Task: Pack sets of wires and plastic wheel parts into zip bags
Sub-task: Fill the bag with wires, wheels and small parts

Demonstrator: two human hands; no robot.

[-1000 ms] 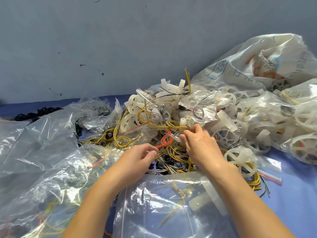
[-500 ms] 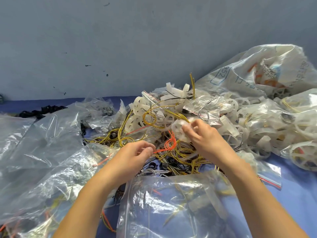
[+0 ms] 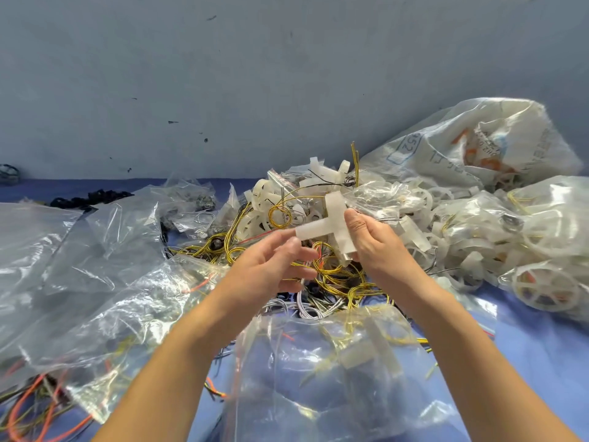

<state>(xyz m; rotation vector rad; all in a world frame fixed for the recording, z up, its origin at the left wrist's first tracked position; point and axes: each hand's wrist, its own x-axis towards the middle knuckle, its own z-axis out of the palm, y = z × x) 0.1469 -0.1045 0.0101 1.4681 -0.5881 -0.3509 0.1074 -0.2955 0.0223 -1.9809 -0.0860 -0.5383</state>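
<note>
Clear plastic zip bag (image 3: 334,378) nearest, lying between the two forearms on the blue cloth-covered tabletop (image 3: 541,352), with yellow wire and a pale plastic piece showing through its wall. Heap of crumpled clear bags (image 3: 95,282) to its left, spreading out to the left edge and over loose orange wires (image 3: 28,406) at the near left corner. Just beyond the zip bag, raised above the pile: left hand (image 3: 267,269) with fingers spread and relaxed, clamped on nothing discernible, index fingertip meeting the end of the side arm of a translucent white T-shaped plastic part (image 3: 334,218); right hand (image 3: 382,250) curled round the long bar of that part, thumb lying along its edge. Beneath both hands, a tangle of thin yellow wire loops (image 3: 341,279) with a few pale grey wires (image 3: 306,309) on its near side, right at the zip bag's far edge. Beyond and to the right, crowding in close, a mound of white plastic spoked wheel parts (image 3: 452,237), some loose, some sealed in small bags, reaching to the right edge. Bare blue cloth only at the near right, beside the right forearm. Farther back on the left, a string of small black pieces (image 3: 92,197) near the wall. At the back right, a big white woven sack (image 3: 478,145) with printed lettering, slumped against the grey-blue wall (image 3: 255,74) closing off the far side.
</note>
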